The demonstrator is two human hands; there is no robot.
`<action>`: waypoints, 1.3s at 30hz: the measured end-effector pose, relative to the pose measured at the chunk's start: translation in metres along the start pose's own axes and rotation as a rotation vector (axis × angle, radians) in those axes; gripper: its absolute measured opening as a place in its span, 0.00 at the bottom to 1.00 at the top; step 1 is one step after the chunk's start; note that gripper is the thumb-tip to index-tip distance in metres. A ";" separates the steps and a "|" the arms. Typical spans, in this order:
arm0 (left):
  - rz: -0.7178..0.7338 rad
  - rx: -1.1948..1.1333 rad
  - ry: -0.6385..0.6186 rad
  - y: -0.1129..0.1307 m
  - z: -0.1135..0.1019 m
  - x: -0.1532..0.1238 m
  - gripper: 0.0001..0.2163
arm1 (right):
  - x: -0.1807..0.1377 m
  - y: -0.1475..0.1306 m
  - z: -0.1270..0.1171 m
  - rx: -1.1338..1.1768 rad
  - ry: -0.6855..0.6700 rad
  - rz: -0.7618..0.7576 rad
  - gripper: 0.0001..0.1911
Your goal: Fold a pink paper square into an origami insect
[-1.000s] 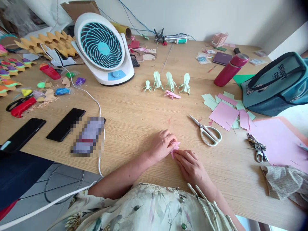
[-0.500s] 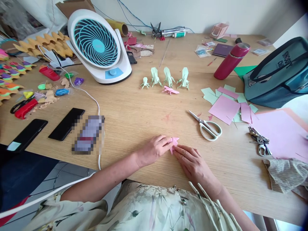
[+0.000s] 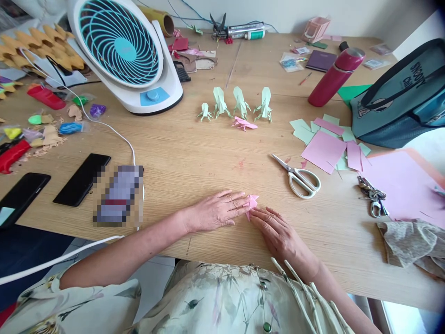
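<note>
A small pink folded paper piece (image 3: 251,203) lies on the wooden table (image 3: 194,157) near its front edge. My left hand (image 3: 215,212) lies flat on the table, fingers stretched out, with the fingertips pressing on the paper's left side. My right hand (image 3: 278,232) is also flat with fingers extended, and its fingertips touch the paper from below and to the right. Neither hand grips the paper.
White-handled scissors (image 3: 299,176) lie to the right, then pink and green paper pieces (image 3: 325,148), keys (image 3: 371,199) and a teal bag (image 3: 399,102). Green origami figures (image 3: 239,102) and a pink one (image 3: 245,124) stand mid-table. A fan (image 3: 121,51), red bottle (image 3: 333,79) and phones (image 3: 81,178) lie around.
My left hand has gone from pinching the pink paper to lying flat on it. The view has shifted, so things on the table appear further left and higher.
</note>
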State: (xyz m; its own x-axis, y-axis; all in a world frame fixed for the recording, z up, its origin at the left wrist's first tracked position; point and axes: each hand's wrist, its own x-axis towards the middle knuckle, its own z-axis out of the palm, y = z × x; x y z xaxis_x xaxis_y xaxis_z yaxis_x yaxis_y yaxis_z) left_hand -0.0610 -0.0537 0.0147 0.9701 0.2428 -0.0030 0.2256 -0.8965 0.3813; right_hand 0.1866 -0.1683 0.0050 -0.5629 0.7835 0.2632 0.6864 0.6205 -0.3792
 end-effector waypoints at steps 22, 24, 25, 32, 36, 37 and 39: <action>-0.146 0.135 -0.009 0.015 0.011 -0.004 0.44 | -0.004 -0.013 0.011 -0.239 -0.026 0.019 0.27; -0.165 0.163 -0.016 0.016 0.013 -0.004 0.43 | -0.005 -0.014 0.015 -0.263 0.017 0.037 0.26; -0.165 0.171 -0.021 0.016 0.013 -0.005 0.43 | -0.005 -0.014 0.017 -0.273 0.035 0.039 0.25; -0.209 0.177 0.030 0.024 0.009 -0.003 0.37 | -0.005 -0.011 0.027 -0.293 0.113 0.010 0.24; -0.184 0.164 0.107 0.034 0.015 0.000 0.40 | -0.007 -0.011 0.031 -0.285 0.150 -0.002 0.24; -0.171 0.158 0.128 0.036 0.018 0.000 0.41 | -0.007 -0.010 0.032 -0.286 0.165 -0.005 0.24; -0.189 0.157 0.150 0.039 0.023 0.001 0.41 | -0.007 -0.010 0.033 -0.292 0.181 -0.003 0.23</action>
State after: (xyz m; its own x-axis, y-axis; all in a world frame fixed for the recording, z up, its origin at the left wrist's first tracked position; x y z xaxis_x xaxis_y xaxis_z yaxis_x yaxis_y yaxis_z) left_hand -0.0494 -0.0973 0.0083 0.8880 0.4527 0.0807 0.4236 -0.8736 0.2395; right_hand 0.1684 -0.1809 -0.0228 -0.4919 0.7585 0.4274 0.8027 0.5853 -0.1149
